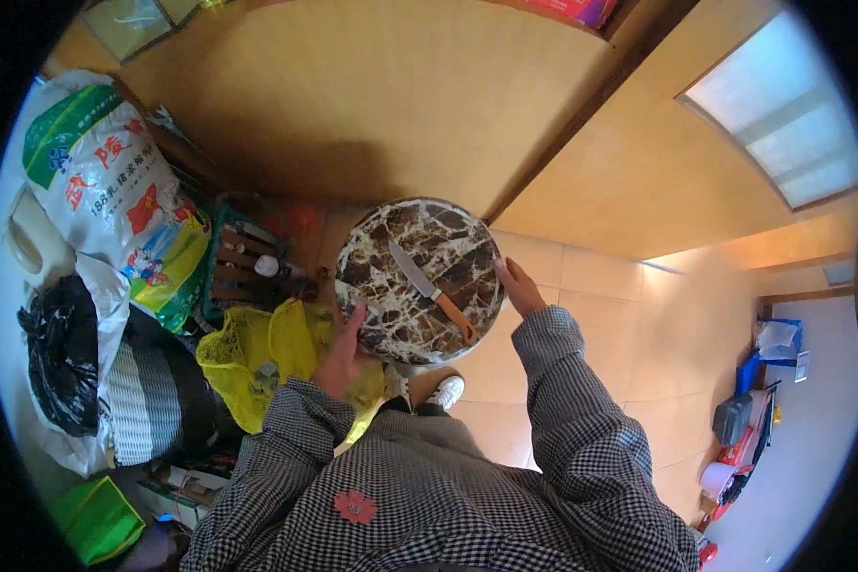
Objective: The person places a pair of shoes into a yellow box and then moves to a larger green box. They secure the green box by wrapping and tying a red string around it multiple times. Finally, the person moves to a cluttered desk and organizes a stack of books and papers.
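Observation:
A round board or stool top [386, 243] with a brown and white marble pattern is held out before me at its two sides. Across its surface lies a kitchen knife [435, 292], its wooden handle towards my right and its blade pointing up and left. My left hand [342, 354] grips the lower left rim, with the thumb on top. On the opposite side, my right hand [520, 286] holds the right rim. The fingers beneath the rim are hidden, as is whatever lies under the round top.
To the left stand a large printed woven sack [114, 186], a green crate [218, 286], a yellow mesh bag [247, 357] and a black plastic bag [61, 357]. A wooden door panel [400, 93] rises ahead. Tiled floor [593, 343] stretches right, towards assorted items along the white wall [808, 443].

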### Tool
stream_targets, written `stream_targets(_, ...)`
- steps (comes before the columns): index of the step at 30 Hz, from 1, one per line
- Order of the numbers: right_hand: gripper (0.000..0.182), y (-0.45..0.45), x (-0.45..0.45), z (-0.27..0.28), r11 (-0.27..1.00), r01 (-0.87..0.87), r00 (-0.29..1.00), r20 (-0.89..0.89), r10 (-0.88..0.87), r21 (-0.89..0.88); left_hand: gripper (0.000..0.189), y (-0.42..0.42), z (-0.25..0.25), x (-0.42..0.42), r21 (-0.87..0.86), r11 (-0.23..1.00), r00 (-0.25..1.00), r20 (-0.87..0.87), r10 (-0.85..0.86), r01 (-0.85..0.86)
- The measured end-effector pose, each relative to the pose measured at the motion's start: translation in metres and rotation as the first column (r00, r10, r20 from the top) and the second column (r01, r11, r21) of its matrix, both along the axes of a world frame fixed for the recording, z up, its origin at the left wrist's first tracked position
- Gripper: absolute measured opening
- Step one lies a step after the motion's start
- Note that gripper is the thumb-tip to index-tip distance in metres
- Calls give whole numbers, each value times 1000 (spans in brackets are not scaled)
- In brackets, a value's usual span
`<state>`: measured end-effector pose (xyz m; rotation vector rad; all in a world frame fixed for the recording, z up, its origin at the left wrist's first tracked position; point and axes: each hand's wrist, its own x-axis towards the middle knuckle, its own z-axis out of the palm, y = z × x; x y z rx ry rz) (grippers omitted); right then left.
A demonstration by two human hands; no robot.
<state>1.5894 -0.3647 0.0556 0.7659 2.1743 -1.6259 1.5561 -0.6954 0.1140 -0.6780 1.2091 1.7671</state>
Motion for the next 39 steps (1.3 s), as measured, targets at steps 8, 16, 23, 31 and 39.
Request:
stream_targets(8,76,-10,-2,0,996,-73,997,26,75,-51,93,-14,-29,-2,126,992,997,-68,-21,29)
stream_targets(16,65,-15,23,8,945,169,986,48,-162,-281,69,-20,-79,-3,104,992,996,49,-74,69)
stream_targets(23,63,116,144,-34,864,356,929,30,-370,-356,85,94,-58,23,-24,828,420,-854,-309,561)
stream_targets(31,79,192,259,-7,633,754,654,114,-747,-176,122,262,-28,46,-43,776,721,-342,-603,629)
stream_targets(39,65,195,290,41,380,925,376,132,-917,3,121,362,-65,87,-318,561,407,-437,-802,764)
